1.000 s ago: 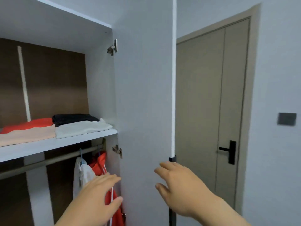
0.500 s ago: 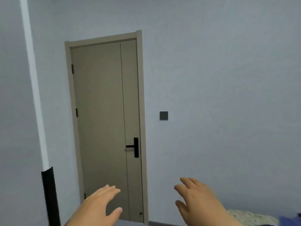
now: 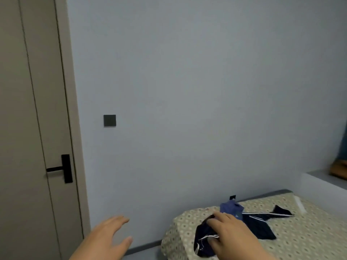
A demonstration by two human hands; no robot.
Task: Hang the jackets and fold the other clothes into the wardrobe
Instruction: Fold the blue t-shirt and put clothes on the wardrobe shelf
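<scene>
Our left hand hangs loose and empty near the bed, while our right hand hovers, fingers spread and grasping nothing, over the navy jacket crumpled on the bed.

Patterned bed: navy jacket, blue garment.

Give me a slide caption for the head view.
Right hand over a navy striped garment on the patterned bed, left hand open in mid-air.

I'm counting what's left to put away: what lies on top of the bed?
A navy white-striped garment and a blue garment lie on the patterned bed cover. The right hand covers part of the navy one, hiding what lies beneath.
</scene>
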